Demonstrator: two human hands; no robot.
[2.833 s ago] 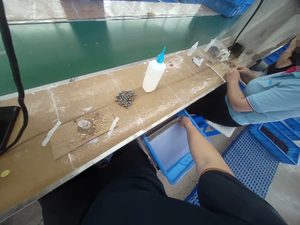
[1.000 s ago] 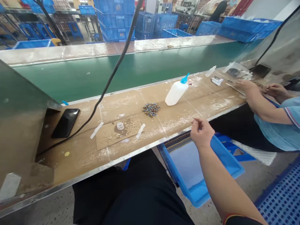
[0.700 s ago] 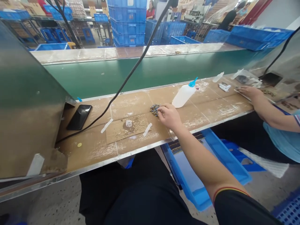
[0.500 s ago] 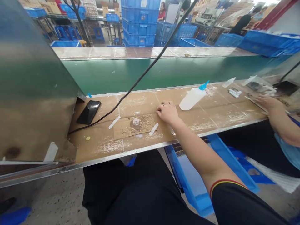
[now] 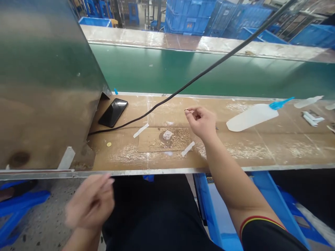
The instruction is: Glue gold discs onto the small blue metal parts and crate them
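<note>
My right hand [image 5: 202, 122] is raised over the cardboard-covered bench, closed in a pinch. A tiny dark thing [image 5: 186, 110] shows at its fingertips, too small to name. Left of it, a small clear, lumpy piece [image 5: 167, 135] sits in a dark round patch on a taped-down cardboard sheet [image 5: 146, 143] strewn with crumbs. My left hand [image 5: 90, 202] is in front of the bench edge, over my lap, blurred. Its fingers are curled, thumb and forefinger close together; whatever they hold, if anything, cannot be made out. A white squeeze bottle [image 5: 252, 118] with a blue nozzle lies right of my right hand.
A black phone [image 5: 113, 112] lies by the metal housing [image 5: 49, 90] at left. A black cable [image 5: 193, 81] crosses above the bench. A small yellow disc [image 5: 109, 144] lies near the front. Behind runs a green belt [image 5: 157, 69]; blue crates [image 5: 190, 15] stand beyond.
My right hand has lifted off the bench and now pinches a tiny dark thing. My left hand has come into view at lower left. The view has tilted down and moved closer.
</note>
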